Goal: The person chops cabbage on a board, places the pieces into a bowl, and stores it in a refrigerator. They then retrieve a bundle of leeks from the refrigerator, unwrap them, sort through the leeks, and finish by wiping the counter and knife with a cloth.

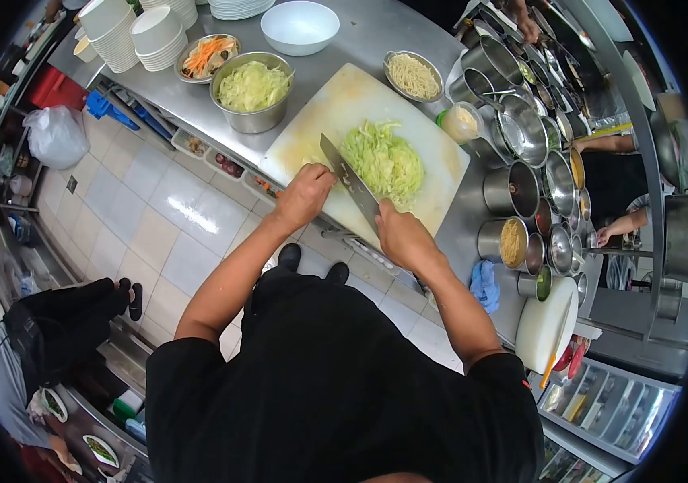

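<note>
A wide-bladed kitchen knife (350, 175) lies across the white cutting board (352, 84), its handle wrapped in my right hand (405, 237). Small bits cling to the blade. Shredded cabbage (384, 161) forms a pale green heap on the board, just beyond the blade. My left hand (305, 195) is at the board's near left edge, close to the blade, with fingers curled together; what they hold, if anything, is hidden. Behind the board's left corner stands a steel pot (253, 119) filled with more shredded cabbage (254, 85).
A bowl of carrot strips (208, 58), a white bowl (300, 28) and stacked bowls (159, 39) line the back left. Noodles (413, 76) sit behind the board. Steel pots (511, 189) and a blue cloth (485, 286) are at right. Other people work at right and lower left.
</note>
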The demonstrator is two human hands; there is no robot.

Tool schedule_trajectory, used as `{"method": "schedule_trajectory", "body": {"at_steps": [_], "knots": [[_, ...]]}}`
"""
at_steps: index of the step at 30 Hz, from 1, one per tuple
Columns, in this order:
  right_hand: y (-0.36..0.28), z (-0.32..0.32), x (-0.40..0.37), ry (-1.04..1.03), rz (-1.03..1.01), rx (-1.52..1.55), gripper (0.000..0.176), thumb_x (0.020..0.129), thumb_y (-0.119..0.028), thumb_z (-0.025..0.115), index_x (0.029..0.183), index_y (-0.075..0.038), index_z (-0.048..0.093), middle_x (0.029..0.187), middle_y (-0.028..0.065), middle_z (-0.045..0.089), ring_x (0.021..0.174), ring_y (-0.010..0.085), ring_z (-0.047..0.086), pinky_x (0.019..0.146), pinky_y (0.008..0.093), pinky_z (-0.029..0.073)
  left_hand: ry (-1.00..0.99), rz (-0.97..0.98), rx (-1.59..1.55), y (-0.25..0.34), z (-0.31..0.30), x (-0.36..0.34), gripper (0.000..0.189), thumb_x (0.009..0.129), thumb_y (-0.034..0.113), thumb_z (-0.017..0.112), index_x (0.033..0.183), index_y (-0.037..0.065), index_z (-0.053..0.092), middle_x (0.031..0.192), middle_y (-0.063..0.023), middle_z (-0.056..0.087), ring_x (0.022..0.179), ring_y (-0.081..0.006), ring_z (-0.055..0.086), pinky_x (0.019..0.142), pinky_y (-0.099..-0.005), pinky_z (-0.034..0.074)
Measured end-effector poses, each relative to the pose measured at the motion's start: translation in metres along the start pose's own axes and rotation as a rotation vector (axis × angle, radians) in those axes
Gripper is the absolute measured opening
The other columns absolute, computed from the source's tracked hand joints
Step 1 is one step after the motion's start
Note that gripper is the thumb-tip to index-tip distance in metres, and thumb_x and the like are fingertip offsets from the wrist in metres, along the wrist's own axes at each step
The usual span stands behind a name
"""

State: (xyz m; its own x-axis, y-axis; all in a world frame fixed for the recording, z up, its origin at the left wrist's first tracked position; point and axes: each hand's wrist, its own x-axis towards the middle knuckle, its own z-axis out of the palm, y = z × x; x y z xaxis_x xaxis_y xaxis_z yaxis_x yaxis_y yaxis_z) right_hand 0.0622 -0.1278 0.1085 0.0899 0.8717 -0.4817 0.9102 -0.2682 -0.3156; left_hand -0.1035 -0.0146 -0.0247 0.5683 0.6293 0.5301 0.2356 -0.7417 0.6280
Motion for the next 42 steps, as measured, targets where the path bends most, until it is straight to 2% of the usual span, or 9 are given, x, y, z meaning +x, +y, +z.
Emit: {"method": "schedule_trajectory", "body": {"at_steps": [9, 11, 17, 24, 26, 32, 39, 41, 42], "knots": [[0.006, 0.02, 0.006, 0.022, -0.001, 0.045, 0.021, 0.095, -0.015, 0.04, 0.102, 0.004, 0.042, 0.081, 0.0359, 0.059, 0.078, 0.0505, 0.06, 0.073, 0.0561, 0.044, -0.066, 0.013, -0.003, -0.006, -0.003, -0.009, 0.023, 0.076, -0.006, 0.061, 0.098, 0.0, 0.058, 0.099, -0.0153, 0.056, 0.093, -0.0318, 0.056, 0.08, -0.037, 0.047], [0.01, 0.016, 0.003, 0.055, 0.023, 0.072, 0.023, 0.096, -0.018, 0.04, 0.102, 0.004, 0.043, 0.08, 0.0357, 0.059, 0.077, 0.0506, 0.06, 0.073, 0.0562, 0.044, -0.006, -0.173, -0.204, -0.003, -0.002, -0.005, 0.033, 0.075, -0.006, 0.06, 0.107, 0.0, 0.053, 0.106, -0.0157, 0.054, 0.098, -0.0306, 0.056, 0.084, -0.0351, 0.047], [0.001, 0.013, -0.004, 0.099, 0.032, 0.09, 0.024, 0.097, -0.02, 0.04, 0.102, 0.003, 0.043, 0.08, 0.0349, 0.06, 0.076, 0.0507, 0.059, 0.073, 0.056, 0.045, 0.013, -0.076, -0.181, -0.01, -0.016, 0.003, 0.04, 0.072, -0.007, 0.055, 0.112, 0.0, 0.049, 0.112, -0.0166, 0.052, 0.105, -0.0315, 0.054, 0.091, -0.0357, 0.046], [-0.018, 0.024, 0.011, 0.065, 0.024, 0.054, 0.021, 0.096, -0.017, 0.04, 0.101, 0.004, 0.043, 0.081, 0.035, 0.06, 0.077, 0.0502, 0.06, 0.073, 0.0553, 0.046, 0.231, -0.151, -0.141, -0.027, -0.023, -0.009, 0.033, 0.072, -0.008, 0.049, 0.105, -0.002, 0.05, 0.105, -0.0179, 0.051, 0.098, -0.0343, 0.052, 0.085, -0.0385, 0.045], [-0.019, 0.015, 0.009, 0.064, 0.034, 0.042, 0.022, 0.096, -0.017, 0.04, 0.102, 0.004, 0.043, 0.081, 0.0348, 0.06, 0.078, 0.0499, 0.06, 0.073, 0.055, 0.046, 0.313, -0.33, -0.056, -0.033, -0.028, -0.016, 0.03, 0.074, -0.007, 0.05, 0.103, -0.002, 0.051, 0.102, -0.0178, 0.052, 0.093, -0.0325, 0.053, 0.08, -0.0383, 0.045], [-0.035, 0.025, 0.012, 0.067, 0.037, 0.072, 0.025, 0.096, -0.02, 0.04, 0.103, 0.005, 0.044, 0.081, 0.0347, 0.06, 0.079, 0.0497, 0.06, 0.073, 0.0548, 0.045, 0.299, -0.378, -0.12, -0.032, -0.047, -0.03, 0.026, 0.077, -0.006, 0.052, 0.103, -0.003, 0.052, 0.1, -0.0183, 0.053, 0.089, -0.0327, 0.053, 0.079, -0.0394, 0.045], [-0.007, 0.013, -0.035, 0.168, 0.089, 0.203, 0.028, 0.096, -0.02, 0.039, 0.105, 0.005, 0.044, 0.085, 0.0353, 0.06, 0.082, 0.0514, 0.059, 0.078, 0.0555, 0.045, 0.024, -0.241, 0.045, -0.029, -0.045, -0.016, 0.033, 0.079, -0.001, 0.061, 0.111, -0.004, 0.057, 0.098, -0.0191, 0.055, 0.089, -0.032, 0.057, 0.079, -0.0379, 0.047], [0.009, 0.006, -0.06, 0.326, 0.257, 0.253, 0.026, 0.095, -0.018, 0.038, 0.105, 0.005, 0.043, 0.086, 0.0362, 0.06, 0.083, 0.0521, 0.058, 0.079, 0.0555, 0.045, -0.159, -0.444, -0.145, -0.015, -0.043, 0.002, 0.037, 0.078, 0.001, 0.064, 0.114, -0.005, 0.057, 0.098, -0.0202, 0.055, 0.084, -0.0318, 0.059, 0.077, -0.038, 0.049], [0.024, 0.005, -0.064, 0.344, 0.26, 0.267, 0.026, 0.095, -0.018, 0.038, 0.105, 0.005, 0.043, 0.086, 0.0362, 0.06, 0.083, 0.0521, 0.058, 0.079, 0.0555, 0.045, -0.138, -0.376, -0.115, -0.015, -0.035, 0.01, 0.03, 0.078, 0.002, 0.065, 0.107, -0.005, 0.06, 0.091, -0.0197, 0.057, 0.077, -0.0312, 0.06, 0.072, -0.0374, 0.051]]}}
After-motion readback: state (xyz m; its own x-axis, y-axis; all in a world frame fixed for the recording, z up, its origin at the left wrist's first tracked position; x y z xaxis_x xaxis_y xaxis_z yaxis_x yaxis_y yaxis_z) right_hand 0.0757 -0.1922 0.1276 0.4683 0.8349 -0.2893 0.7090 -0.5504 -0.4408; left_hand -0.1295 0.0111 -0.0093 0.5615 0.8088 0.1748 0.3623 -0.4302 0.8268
